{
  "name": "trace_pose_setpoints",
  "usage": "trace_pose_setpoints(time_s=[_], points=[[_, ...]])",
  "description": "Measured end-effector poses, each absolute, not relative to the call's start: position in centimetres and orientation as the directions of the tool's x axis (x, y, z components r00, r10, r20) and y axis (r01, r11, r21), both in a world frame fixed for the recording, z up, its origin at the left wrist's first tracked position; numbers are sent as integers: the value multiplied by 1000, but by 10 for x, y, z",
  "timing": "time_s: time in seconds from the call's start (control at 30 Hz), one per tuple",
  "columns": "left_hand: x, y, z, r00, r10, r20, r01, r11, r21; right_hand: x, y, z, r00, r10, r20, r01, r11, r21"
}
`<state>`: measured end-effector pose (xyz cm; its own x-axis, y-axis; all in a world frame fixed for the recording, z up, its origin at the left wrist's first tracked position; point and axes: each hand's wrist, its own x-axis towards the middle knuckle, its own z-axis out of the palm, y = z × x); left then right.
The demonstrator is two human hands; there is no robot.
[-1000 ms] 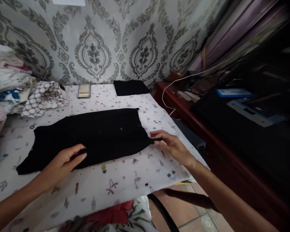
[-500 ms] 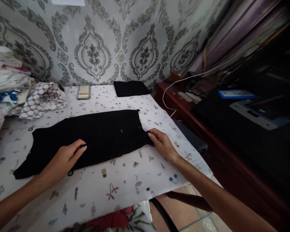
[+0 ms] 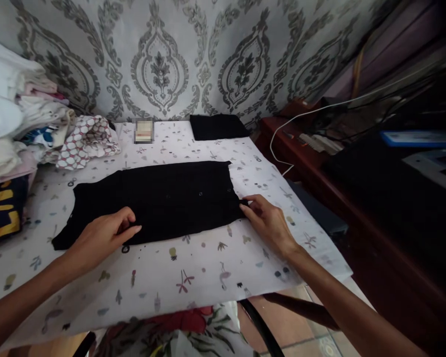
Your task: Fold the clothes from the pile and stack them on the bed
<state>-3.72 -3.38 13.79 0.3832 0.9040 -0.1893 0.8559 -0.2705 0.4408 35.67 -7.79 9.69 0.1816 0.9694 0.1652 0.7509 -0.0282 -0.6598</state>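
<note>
A black garment lies flat across the middle of the patterned worktop. The right hand pinches its right edge. The left hand curls over its near side, thumb and forefinger slightly apart; whether it grips fabric cannot be told. A folded black cloth lies behind.

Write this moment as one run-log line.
left hand: over black garment; right hand: pinching its edge; folded black cloth: lying farther back

Right of centre, your right hand pinches the garment; left of centre, your left hand is over it.
</note>
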Motion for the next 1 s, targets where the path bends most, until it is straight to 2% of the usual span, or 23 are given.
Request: trace_pose_setpoints(time_s=[0.1, 0.23, 0.33, 0.47, 0.57, 0.7, 0.9, 1.0], points=[[-36, -39, 138, 413, 897, -159, 855, -321, 408, 356, -82, 99, 218, 964, 152, 732, -58, -679], [-28, -40, 144, 426, 904, -42, 839, -377, 393, 357, -85, 99, 236, 962, 138, 701, -70, -710], [-28, -37, 153, 370, 929, 24, 799, -331, 501, 358, -86, 98, 253, 951, 180, 671, -38, -741], [-36, -30, 160, 275, 954, -119, 673, -102, 733, 358, -92, 98, 303, 914, 271, 610, 33, -792], [-36, -29, 161, 288, 928, -235, 530, 49, 846, 357, -98, 101, 380, 902, 206, 488, -6, -873], [-27, -34, 160, 335, 868, -365, 529, 147, 836, 356, -106, 105, 408, 911, 59, 319, -81, -944], [-30, -44, 151, 461, 809, -365, 624, -4, 781, 361, -118, 101, 324, 943, -70, 116, -113, -987], [-38, -48, 143, 459, 811, -363, 636, -14, 772, 363, -122, 101, 260, 961, -95, 70, -117, -991]])
